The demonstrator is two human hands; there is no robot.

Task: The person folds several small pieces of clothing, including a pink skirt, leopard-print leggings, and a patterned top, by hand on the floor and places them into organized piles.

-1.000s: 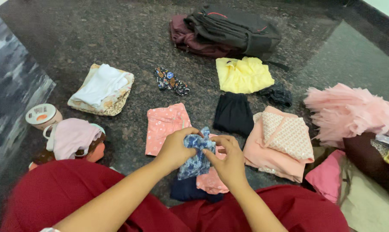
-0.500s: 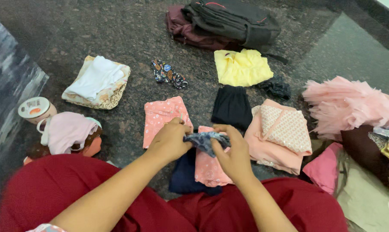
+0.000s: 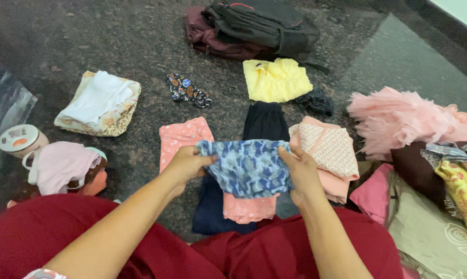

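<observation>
Since the earlier frames, the blue patterned cloth [image 3: 249, 168], then bunched between the hands, has been spread out flat and is now held stretched. Its left edge is pinched by the left hand [image 3: 186, 164], fingers closed on the fabric, and its right edge is gripped by the right hand [image 3: 301, 171] in the same way. The cloth is held above a small pink folded garment [image 3: 248, 208] laid on a navy one [image 3: 210, 212], just in front of the red-clad lap [image 3: 63, 232]. A pink dotted garment [image 3: 181, 135] is seen just beyond the left hand, and a black folded piece [image 3: 266, 121] and a peach folded pile [image 3: 329, 150] beyond the right. Further left, a white cloth on a cream patterned one [image 3: 99, 103] is laid out. A yellow garment [image 3: 275, 80] is placed farther back, and a dark backpack [image 3: 259, 26] is set at the far edge of the stone floor [image 3: 114, 36].
</observation>
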